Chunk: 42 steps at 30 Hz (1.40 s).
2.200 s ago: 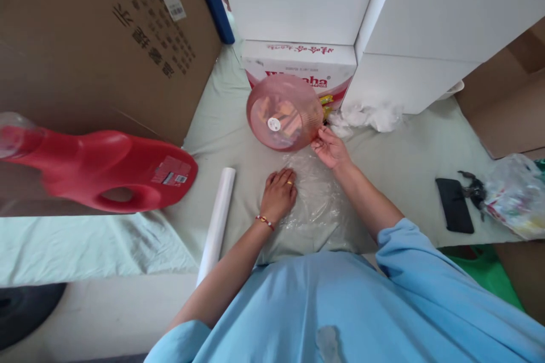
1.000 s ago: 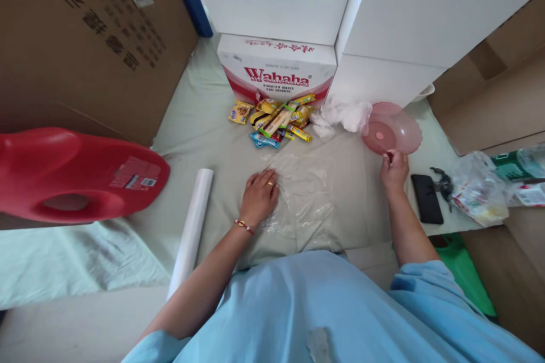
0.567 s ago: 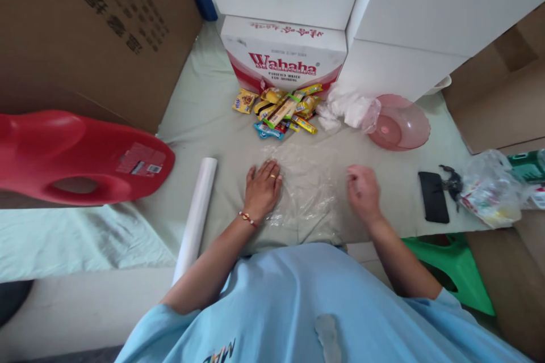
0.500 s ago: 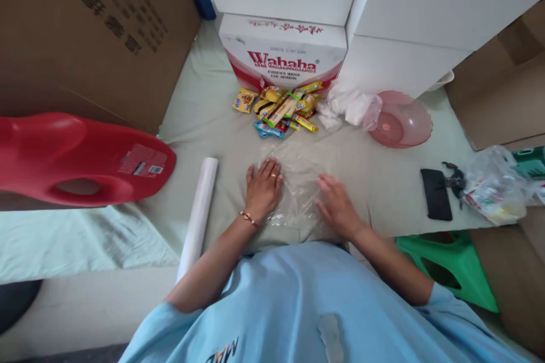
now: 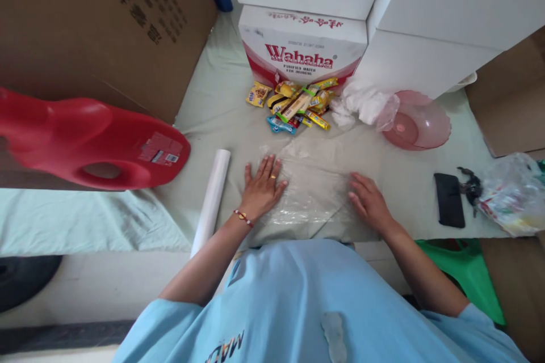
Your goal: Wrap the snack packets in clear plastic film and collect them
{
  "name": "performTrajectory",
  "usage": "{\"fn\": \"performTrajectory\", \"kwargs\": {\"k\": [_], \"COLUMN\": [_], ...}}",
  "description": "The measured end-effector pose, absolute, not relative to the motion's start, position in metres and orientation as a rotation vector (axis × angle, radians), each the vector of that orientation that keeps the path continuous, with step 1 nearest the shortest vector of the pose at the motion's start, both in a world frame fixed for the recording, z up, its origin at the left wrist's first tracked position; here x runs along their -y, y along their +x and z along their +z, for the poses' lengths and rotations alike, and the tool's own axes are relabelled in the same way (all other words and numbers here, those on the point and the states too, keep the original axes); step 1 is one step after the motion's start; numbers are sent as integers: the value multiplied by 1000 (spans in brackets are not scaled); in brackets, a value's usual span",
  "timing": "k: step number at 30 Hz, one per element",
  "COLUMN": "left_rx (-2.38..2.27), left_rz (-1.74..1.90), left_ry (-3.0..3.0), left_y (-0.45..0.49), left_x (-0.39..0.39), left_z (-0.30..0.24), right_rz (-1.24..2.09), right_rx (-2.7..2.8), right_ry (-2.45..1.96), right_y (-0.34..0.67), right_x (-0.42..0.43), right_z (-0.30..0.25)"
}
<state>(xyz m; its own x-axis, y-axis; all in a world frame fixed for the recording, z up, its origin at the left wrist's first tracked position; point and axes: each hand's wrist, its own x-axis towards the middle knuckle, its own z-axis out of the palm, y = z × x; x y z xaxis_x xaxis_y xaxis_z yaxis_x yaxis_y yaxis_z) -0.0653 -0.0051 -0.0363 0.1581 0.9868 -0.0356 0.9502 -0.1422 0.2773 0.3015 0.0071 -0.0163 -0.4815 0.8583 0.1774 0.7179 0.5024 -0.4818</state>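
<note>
At the near edge of the bench [image 5: 395, 167], which is covered with pale green cloth, the operator's blue shirt [image 5: 289, 289] fills the foreground. A green stool [image 5: 481, 281] is partly visible below the bench edge, on the right. Directly ahead of the shirt, a clear plastic sheet [image 5: 315, 190] lies wrinkled on the cloth, between both hands. The left hand [image 5: 261, 187] is palm down at the left side of the sheet, fingers extended and spread apart. The right hand [image 5: 369, 199] is at the right side, fingers extended and close together, closed on nothing. Whether its fingertips press on the sheet cannot be told. A white roll [image 5: 213, 195] lies left of the left hand; a black phone [image 5: 449, 199] lies well to the right of the right hand. Beyond the sheet, a pile of wrapped snacks [image 5: 298, 103] sits in front of a white and red carton [image 5: 304, 39]. Right of the snacks, a crumpled white bag [image 5: 361, 99] lies against a pink translucent bowl [image 5: 428, 125].
</note>
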Motion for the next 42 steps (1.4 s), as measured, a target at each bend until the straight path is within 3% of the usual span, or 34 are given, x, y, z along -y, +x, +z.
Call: {"fn": "performTrajectory", "kwargs": {"k": [3,8,12,17,24,33,37,42], "left_rx": [-1850,-1816,-1848,-1860,-1849,-1868,-1870,-1848], "left_rz": [235,234,273,289,306,320,337,374], "left_ry": [2229,2261,2226,2183,2181,2170,2164,2162], "left_y": [-60,-61,-62,-59,-59,-57,-58,-58], "left_x": [9,13,12,10,10,10,10,11], "left_z": [-36,-36,-37,-36,-34,-31,-32,-33], "right_rz": [429,448,382,440,311,45,80,336], "right_rx": [2192,2451,2467,2387,2286,2583,2561,2215], "right_ry": [-1332,-1331,-1528,-1434,-1337,-992,-949,-978], "right_y": [274,230,244,276,235,120,120,156], "right_x": [-21,-53,-75,-92,-151,-240,-251,-199], "right_z": [-6,-20,-42,-46,-16,16,25,58]}}
